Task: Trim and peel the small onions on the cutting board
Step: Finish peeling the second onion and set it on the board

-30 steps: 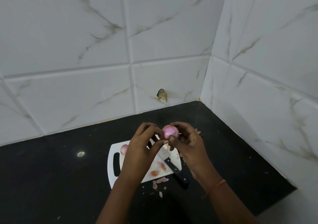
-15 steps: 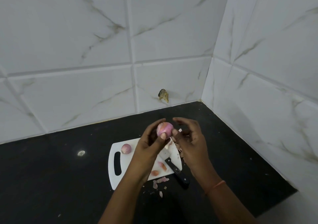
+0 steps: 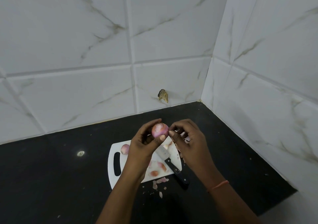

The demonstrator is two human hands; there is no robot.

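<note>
A left hand (image 3: 142, 144) grips a small pink onion (image 3: 160, 130) above the white cutting board (image 3: 112, 172); the right hand (image 3: 191, 142) pinches at its skin. A black-handled knife (image 3: 172, 165) and 1 other onion (image 3: 125, 149) lie on the board; peelings (image 3: 160, 180) dot the black worktop (image 3: 51, 172).

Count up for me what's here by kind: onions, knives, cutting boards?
Small onions: 2, one held up in both hands, one lying on the board
Knives: 1, black handle
Cutting boards: 1, white
Total: 4, not counting the loose peel scraps.
</note>
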